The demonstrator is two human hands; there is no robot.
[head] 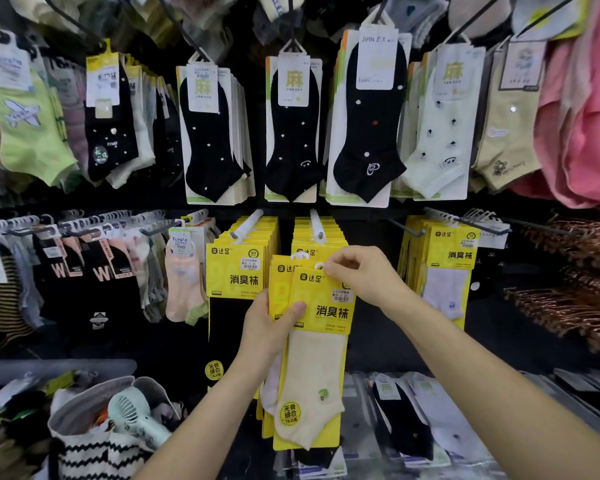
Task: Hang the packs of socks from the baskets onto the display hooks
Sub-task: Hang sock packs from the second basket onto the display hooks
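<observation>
My left hand [269, 329] grips a small stack of yellow-carded sock packs [312, 358], the front one holding a cream sock. My right hand [359, 273] pinches the top of the front pack's card by its white hanger loop. The stack is held just below a white display hook [317, 225] that carries several matching yellow packs [317, 245]. A second white hook [246, 223] to the left holds more yellow packs with black socks.
Black, white and beige sock packs hang on the upper row [293, 126]. Hooks of mixed socks fill the lower left [94, 271]. A fabric basket [84, 414] with a mint hand fan [136, 415] stands at bottom left. Copper hangers [568, 271] stick out at right.
</observation>
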